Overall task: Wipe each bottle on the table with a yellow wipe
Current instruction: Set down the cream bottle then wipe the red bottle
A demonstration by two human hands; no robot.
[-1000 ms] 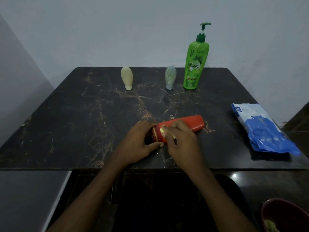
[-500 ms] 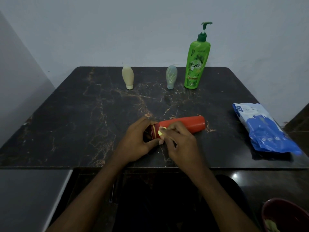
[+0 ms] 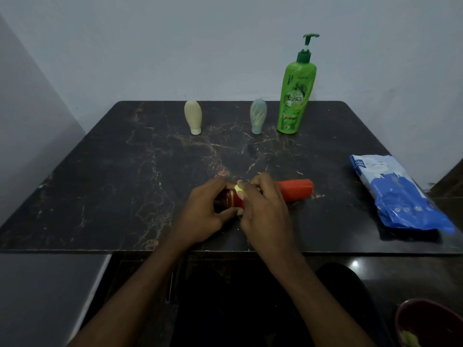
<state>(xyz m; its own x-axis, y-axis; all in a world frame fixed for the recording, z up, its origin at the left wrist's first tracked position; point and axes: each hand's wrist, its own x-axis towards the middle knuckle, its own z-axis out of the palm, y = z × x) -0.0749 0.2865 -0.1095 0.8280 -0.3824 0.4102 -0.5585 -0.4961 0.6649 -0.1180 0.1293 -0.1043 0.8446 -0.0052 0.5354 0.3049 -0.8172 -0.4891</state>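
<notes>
Wiping in hand: the red bottle (image 3: 295,192), which lies on its side near the front edge of the table (image 3: 112,184), base to the right and cap end to the left.
Left hand (image 3: 208,211): fingers curled round the dark cap end with the thumb underneath, bracing the bottle against the tabletop.
Right hand (image 3: 265,209): fingers bent over the neck of the bottle, pinching the yellow wipe (image 3: 238,189) against it just beside the cap. Only a small fold of the wipe shows at the fingertips (the rest is hidden under the hand).
Step, as judged: rubbing the neck and cap region of this bottle. The red body toward the base is bare of either hand; whether it is clean cannot be told.
Bottles waiting: cream bottle (image 3: 193,116) and grey-blue bottle (image 3: 258,117), both standing on their caps, and a green pump bottle (image 3: 297,96), upright. They form a row along the far edge, well apart from the hands.
Also present: blue wipe pack (image 3: 400,196) on the right of the table; dark red bowl (image 3: 431,321) below the table edge, lower right.
Next move calls for: sliding the wipe along the body to the base while the left hand turns the bottle, so every side meets the wipe.
Caution: a round bottle on its side may roll if the left grip loosens.
</notes>
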